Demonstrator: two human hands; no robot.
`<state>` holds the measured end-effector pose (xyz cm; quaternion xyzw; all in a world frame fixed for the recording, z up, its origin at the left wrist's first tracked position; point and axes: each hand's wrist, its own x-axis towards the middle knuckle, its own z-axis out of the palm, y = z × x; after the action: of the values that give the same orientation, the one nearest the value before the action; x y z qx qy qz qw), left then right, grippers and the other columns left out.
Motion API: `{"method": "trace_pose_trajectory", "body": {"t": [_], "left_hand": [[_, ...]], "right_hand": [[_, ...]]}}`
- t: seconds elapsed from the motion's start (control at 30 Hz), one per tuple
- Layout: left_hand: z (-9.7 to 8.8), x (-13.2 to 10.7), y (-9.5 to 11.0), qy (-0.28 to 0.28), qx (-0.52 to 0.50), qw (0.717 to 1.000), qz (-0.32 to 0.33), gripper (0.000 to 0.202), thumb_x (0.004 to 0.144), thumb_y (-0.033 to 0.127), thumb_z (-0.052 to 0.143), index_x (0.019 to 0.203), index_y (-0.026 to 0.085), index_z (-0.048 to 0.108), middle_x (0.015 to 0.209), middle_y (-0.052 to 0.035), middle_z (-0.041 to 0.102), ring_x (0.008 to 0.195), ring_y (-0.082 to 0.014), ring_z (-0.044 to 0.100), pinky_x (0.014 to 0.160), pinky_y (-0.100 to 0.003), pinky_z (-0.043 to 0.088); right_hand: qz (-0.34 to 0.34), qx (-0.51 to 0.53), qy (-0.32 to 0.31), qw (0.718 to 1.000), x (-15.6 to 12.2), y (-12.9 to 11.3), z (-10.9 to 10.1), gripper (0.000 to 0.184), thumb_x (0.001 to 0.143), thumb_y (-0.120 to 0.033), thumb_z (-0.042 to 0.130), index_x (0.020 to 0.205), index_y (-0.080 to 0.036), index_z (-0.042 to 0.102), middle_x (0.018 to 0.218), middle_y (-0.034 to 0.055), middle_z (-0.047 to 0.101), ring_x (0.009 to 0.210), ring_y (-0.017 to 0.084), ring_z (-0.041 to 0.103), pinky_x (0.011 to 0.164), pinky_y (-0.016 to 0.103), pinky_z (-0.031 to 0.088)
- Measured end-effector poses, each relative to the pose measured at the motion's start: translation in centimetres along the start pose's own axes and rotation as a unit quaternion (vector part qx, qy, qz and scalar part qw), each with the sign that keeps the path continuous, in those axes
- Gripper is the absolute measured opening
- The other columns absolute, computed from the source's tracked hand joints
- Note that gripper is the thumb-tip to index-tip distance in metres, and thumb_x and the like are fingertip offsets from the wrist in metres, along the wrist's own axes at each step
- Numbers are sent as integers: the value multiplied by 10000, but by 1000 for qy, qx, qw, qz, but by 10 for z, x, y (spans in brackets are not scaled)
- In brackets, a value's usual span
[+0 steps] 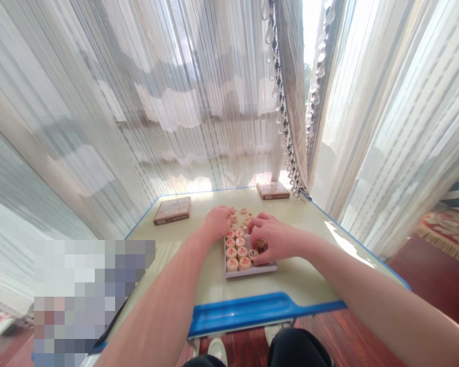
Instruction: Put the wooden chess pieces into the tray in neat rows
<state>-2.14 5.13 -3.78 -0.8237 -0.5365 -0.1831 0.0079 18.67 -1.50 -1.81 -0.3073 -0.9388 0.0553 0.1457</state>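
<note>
My left hand (219, 223) reaches past the upper left corner of a shallow box tray (252, 273), its fingers stretched out beside loose Chinese chess pieces (244, 211) on the table. Its fingertips touch the nearest of them. Over the right side of the tray curves my right hand (273, 235), closed around a round wooden piece (260, 243). The thumb rests beside another dark-marked piece (253, 254) in the tray. Two columns of red-marked pieces (242, 253) fill the tray's left side, faces up. My right hand hides part of the tray's right side.
A flat brown box (172, 210) lies at the table's back left, and a similar box (273, 190) at the back right. The pale table (309, 275) has a blue rim and a blue front groove (245, 310). Sheer curtains (199, 102) hang behind it.
</note>
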Motion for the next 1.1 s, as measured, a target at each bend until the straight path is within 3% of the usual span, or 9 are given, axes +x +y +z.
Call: {"method": "trace_pose_trajectory", "body": {"t": [0.23, 0.53, 0.93, 1.1], "left_hand": [[-1, -1, 2, -4, 13, 1000, 5, 341, 802, 184, 401, 1026, 196, 658, 1074, -56, 640, 1002, -202, 582, 926, -292, 436], [-2, -1, 5, -5, 28, 1000, 4, 321, 808, 210, 408, 1018, 197, 651, 1070, -45, 641, 1000, -188, 582, 923, -288, 440], [-5, -3, 7, -6, 35, 999, 10, 322, 803, 216, 417, 1019, 191, 655, 1070, -54, 643, 1004, -196, 586, 928, -300, 441], [-6, -4, 8, -2, 32, 999, 14, 319, 800, 212, 413, 1002, 196, 660, 1064, -52, 645, 998, -195, 588, 931, -300, 438]], "right_hand": [[2, 12, 0, 1000, 0, -2, -2, 246, 614, -419, 712, 783, -242, 685, 1003, 48, 573, 945, 233, 469, 886, 387, 391], [-12, 25, -8, 1000, -2, -6, -4, 114, 596, -289, 700, 656, -208, 648, 960, 34, 579, 909, 208, 476, 846, 346, 409], [-13, 18, -8, 1000, -1, -6, -4, 119, 596, -298, 691, 628, -206, 622, 934, 20, 583, 888, 193, 490, 842, 331, 408], [-18, 15, -3, 1000, -1, -4, -3, 146, 603, -283, 684, 733, -219, 660, 948, 27, 580, 892, 196, 490, 850, 339, 406]]}}
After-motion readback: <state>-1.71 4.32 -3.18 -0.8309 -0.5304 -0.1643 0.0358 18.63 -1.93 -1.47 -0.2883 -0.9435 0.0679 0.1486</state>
